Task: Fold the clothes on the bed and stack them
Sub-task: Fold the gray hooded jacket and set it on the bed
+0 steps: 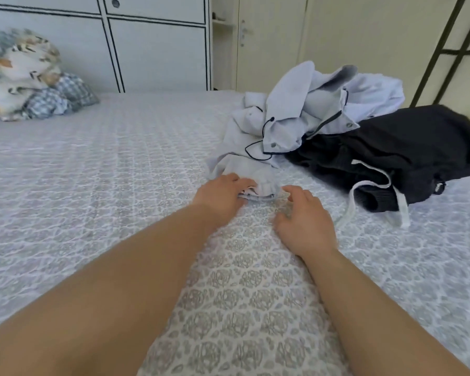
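A crumpled pale blue jacket (310,109) with dark cords and snaps lies heaped on the patterned bed (92,172), right of centre. A black garment (407,153) with white drawstrings lies beside it on the right. My left hand (223,195) grips the near end of the pale jacket, fingers curled into the cloth. My right hand (304,221) rests just to the right of that end, fingers loosely bent over the bedspread, holding nothing that I can see.
Patterned pillows (25,77) are piled at the far left of the bed. White wardrobe doors (152,44) and a cream door (269,42) stand behind. A dark metal frame (442,50) rises at the far right.
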